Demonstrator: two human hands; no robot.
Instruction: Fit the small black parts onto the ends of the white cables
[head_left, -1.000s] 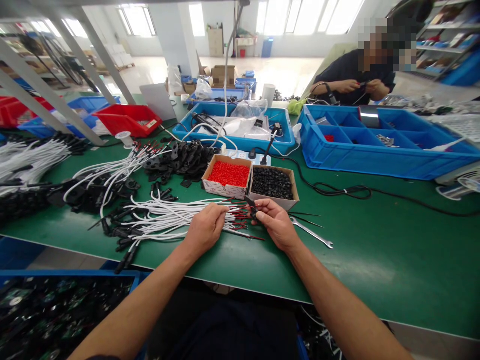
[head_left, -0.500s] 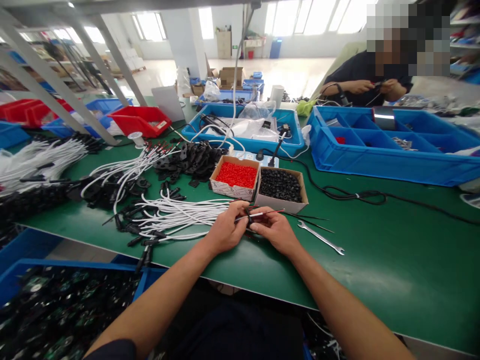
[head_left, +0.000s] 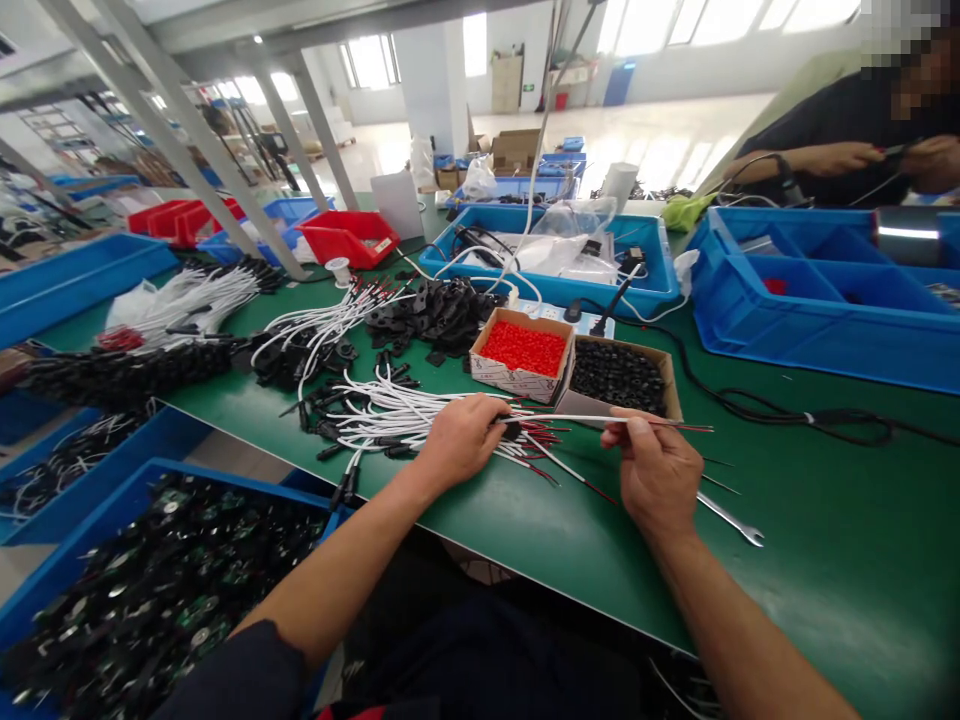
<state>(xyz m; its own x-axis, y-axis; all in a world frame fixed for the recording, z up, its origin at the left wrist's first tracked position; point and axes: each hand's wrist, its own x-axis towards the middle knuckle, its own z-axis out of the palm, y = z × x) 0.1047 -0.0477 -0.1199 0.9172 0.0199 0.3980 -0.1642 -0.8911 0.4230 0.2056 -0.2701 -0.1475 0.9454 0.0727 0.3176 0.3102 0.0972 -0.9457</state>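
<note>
My right hand [head_left: 660,470] pinches a white cable [head_left: 589,418] near its end, where red and dark wires stick out to the right. The cable runs left to my left hand [head_left: 466,435], whose fingers are closed on a small black part [head_left: 511,428] at the cable's other side; its exact kind is hard to make out. Below and beside my left hand lies a bundle of white cables [head_left: 390,412] with black connectors on the left and bare red and dark wire ends on the right. Just behind the hands stand a box of red small parts [head_left: 523,347] and a box of black small parts [head_left: 616,378].
An open-ended wrench [head_left: 739,522] lies right of my right hand. Behind are a blue tray [head_left: 652,295], a divided blue bin [head_left: 810,335] and a pile of black parts [head_left: 431,315]. A blue crate [head_left: 97,535] sits below the table edge. A co-worker [head_left: 832,155] works across the table.
My hands have moved apart; the right one has drawn the cable's wire end out to the right. The view has turned left, and more loose wire ends show beneath the hands.
</note>
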